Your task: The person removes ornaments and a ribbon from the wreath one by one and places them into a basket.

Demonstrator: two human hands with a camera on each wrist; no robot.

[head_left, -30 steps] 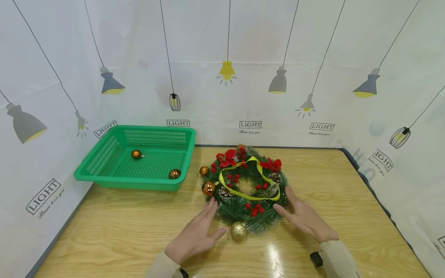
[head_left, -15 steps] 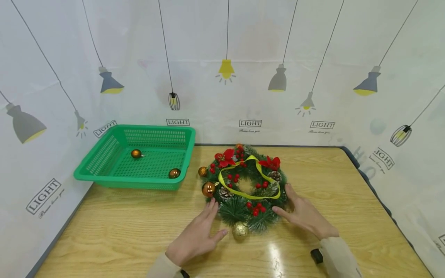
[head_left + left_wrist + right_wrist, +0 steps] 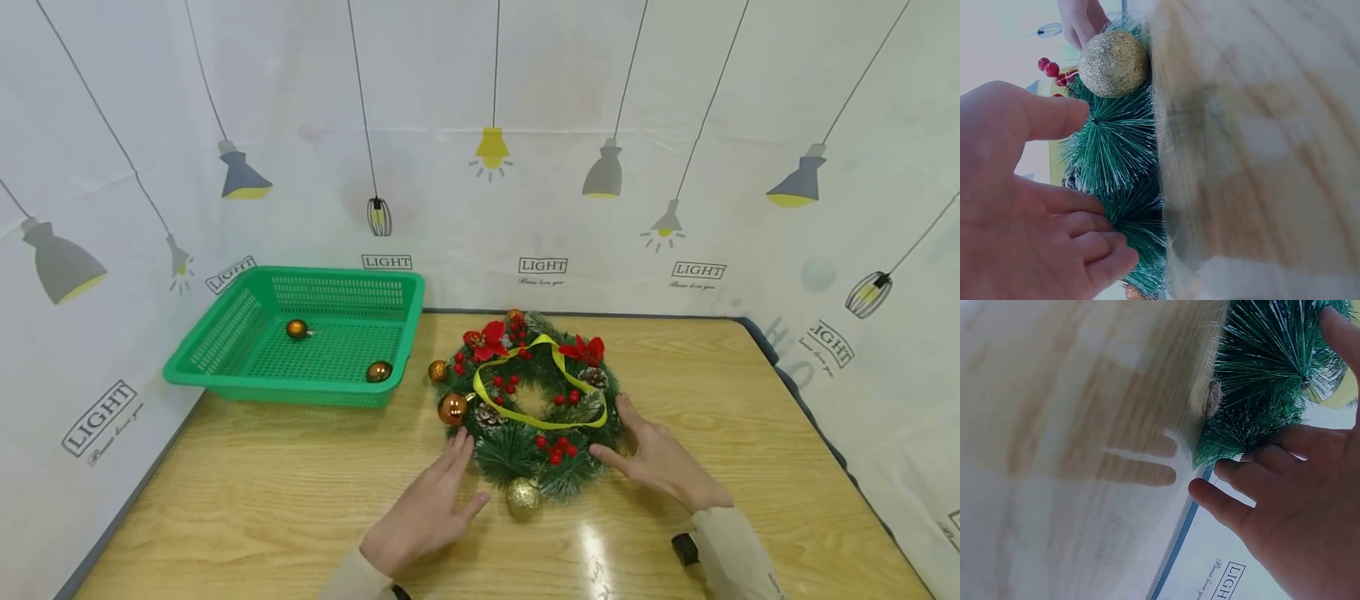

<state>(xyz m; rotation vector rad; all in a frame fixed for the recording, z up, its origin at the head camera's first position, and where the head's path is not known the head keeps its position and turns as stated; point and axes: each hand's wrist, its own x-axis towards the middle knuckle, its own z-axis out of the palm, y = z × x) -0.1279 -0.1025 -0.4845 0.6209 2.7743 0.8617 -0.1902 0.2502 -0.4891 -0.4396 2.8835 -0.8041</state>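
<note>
On the far left of the wooden table (image 3: 255,483), a green basket (image 3: 277,389) is set close to the printed backdrop (image 3: 427,92). Inside it, one copper bauble (image 3: 297,329) is seen toward the far left and another copper ball (image 3: 378,372) in the near right corner.

To the right and nearer, the left hand (image 3: 423,508) is held at the near left edge of a wreath (image 3: 510,454), its fingers loosely extended and its thumb spread away from them. Whether the needles are pressed by the fingertips cannot be told.

The wreath is laid flat at the middle of the table, right of the basket. A shiny orange bauble (image 3: 453,409) is seen at its left side and a glittered gold ball (image 3: 523,498) at its near edge. A yellow ribbon (image 3: 540,424) is looped over the top, among red berries (image 3: 557,450) and pine cones.

At the near right edge, the right hand (image 3: 663,458) is placed with fingers outstretched along the wreath's side and thumb parted toward its top. Its wrist is covered by a beige sleeve (image 3: 735,550).
</note>
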